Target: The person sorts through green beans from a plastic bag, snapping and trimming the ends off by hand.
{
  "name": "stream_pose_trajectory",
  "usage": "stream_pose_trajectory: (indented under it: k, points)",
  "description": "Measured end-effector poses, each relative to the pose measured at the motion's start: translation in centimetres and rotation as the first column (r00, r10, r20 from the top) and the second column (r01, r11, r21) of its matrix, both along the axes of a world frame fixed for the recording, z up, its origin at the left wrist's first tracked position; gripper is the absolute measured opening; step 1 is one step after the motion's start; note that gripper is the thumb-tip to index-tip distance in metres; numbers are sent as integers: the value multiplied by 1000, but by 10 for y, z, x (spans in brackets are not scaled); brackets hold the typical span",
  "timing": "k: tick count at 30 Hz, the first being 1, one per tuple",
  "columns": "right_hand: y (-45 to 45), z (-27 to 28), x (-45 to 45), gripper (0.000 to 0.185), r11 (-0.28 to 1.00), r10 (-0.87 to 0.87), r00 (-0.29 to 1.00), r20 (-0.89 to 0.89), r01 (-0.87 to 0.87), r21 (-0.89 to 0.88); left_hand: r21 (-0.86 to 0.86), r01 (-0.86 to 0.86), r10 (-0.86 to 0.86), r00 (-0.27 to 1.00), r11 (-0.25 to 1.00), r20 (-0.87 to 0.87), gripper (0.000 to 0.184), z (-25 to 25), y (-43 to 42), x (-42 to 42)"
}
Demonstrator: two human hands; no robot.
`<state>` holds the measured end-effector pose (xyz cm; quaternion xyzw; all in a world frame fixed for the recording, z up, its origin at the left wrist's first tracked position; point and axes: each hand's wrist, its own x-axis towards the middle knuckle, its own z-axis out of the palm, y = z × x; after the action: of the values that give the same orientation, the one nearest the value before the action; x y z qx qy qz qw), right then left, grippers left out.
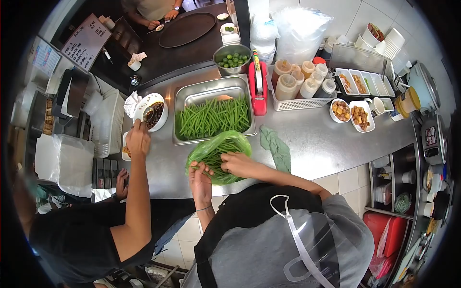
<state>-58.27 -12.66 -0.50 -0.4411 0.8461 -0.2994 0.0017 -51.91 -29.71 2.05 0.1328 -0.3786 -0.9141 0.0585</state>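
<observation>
A green plastic bag (pixel 242 141) of green beans (pixel 213 154) lies open at the counter's front edge. At the bag's left side, my left hand (pixel 200 180) is palm up with fingers curled around bean ends. My right hand (pixel 236 164) reaches in from the right, fingers closed on beans; its fingertips are partly hidden among them. Just behind the bag stands a steel tray (pixel 178 103) with many trimmed-looking green beans (pixel 213 117) spread inside. A crumpled green cloth (pixel 276 146) lies to the right of the bag.
At left, a co-worker's hand (pixel 138 139) holds a spoon in a white bowl (pixel 161 122) of dark sauce. Behind the tray are a pot of limes (pixel 233 72) and a red dispenser (pixel 259 96). Sauce bottles (pixel 286 86) and food bowls (pixel 361 128) stand to the right.
</observation>
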Motion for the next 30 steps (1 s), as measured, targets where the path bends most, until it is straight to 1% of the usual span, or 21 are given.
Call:
stream_pose_trajectory:
  k: [1, 3, 4, 5, 6, 8, 12, 13, 14, 15, 18, 19, 20, 21, 22, 24, 25, 26, 27, 28, 30]
  points:
    - [-2, 0, -1, 15, 1000, 16, 999, 39, -15, -27, -2, 2, -2, 1000, 1000, -1, 20, -2, -2, 1]
    - [-4, 9, -5, 15, 998, 34, 997, 74, -30, -55, -238, 15, 1, 998, 971, 68, 16, -9, -5, 3]
    - [-2, 28, -7, 13, 974, 57, 974, 217, -6, -227, -237, 15, 1, 998, 971, 68, 16, -4, -2, 3]
    - [-1, 40, -10, 11, 922, 103, 931, 351, 43, -386, -406, 86, -49, 994, 910, 100, 15, 2, 2, 4]
    - [0, 44, -12, 11, 922, 103, 930, 354, 44, -384, -559, 157, -93, 985, 814, 142, 14, 6, 6, 5]
    - [-1, 46, -14, 7, 805, 258, 750, 609, 182, -564, -623, 168, -111, 985, 764, 130, 13, 1, 15, 5]
    - [8, 45, -14, 5, 812, 162, 818, 552, 208, -546, -800, 87, -130, 991, 594, 12, 8, -5, 20, -1]
    - [12, 46, -14, 5, 809, 159, 817, 554, 214, -548, -882, 58, -107, 994, 468, 9, 8, -2, 20, -1]
    - [18, 48, -15, 5, 905, -10, 962, 271, 124, -406, -943, 31, -85, 996, 333, 3, 9, 0, 21, -2]
    - [22, 48, -16, 6, 971, -113, 991, -70, 95, -222, -964, -23, -84, 995, 266, -47, 8, 0, 21, -2]
    - [21, 45, -15, 13, 971, -135, 983, -127, 106, -215, -973, -34, -104, 993, 229, -60, 8, 4, 25, -3]
    - [18, 40, -14, 13, 969, -136, 982, -131, 104, -224, -960, 22, -141, 990, 278, -18, 9, 1, 22, -2]
    - [11, 32, -12, 15, 874, -14, 967, 253, 135, -468, -945, 74, -175, 984, 318, 18, 10, 0, 18, -2]
    - [4, 28, -11, 17, 722, 218, 807, 549, 245, -647, -899, 5, -232, 967, 437, -107, 10, 3, 22, -3]
    - [0, 34, -10, 17, 711, 242, 809, 536, 227, -665, -856, 116, -236, 972, 503, -7, 10, 3, 23, 1]
    - [3, 43, -10, 21, 660, 359, 434, 826, 508, -553, -670, 308, -287, 947, 675, 146, 9, 9, 24, 5]
    - [2, 34, -13, 21, 657, 385, 438, 812, 488, -575, -526, 335, -287, 942, 782, 172, 11, 10, 23, 4]
    - [2, 18, -18, 22, 732, 213, 601, 771, 424, -533, -362, 352, -299, 934, 863, 195, 13, 12, 19, 2]
    - [1, 8, -20, 23, 796, 34, 740, 671, 386, -466, -351, 280, -213, 952, 893, 218, 18, 29, 20, -3]
    - [3, 10, -19, 23, 790, 35, 744, 667, 389, -475, -360, 284, -217, 952, 889, 214, 18, 33, 14, -11]
    - [13, 14, -11, 25, 982, -124, 944, 305, 161, -99, -531, 104, -97, 994, 841, 42, 20, 43, -4, -29]
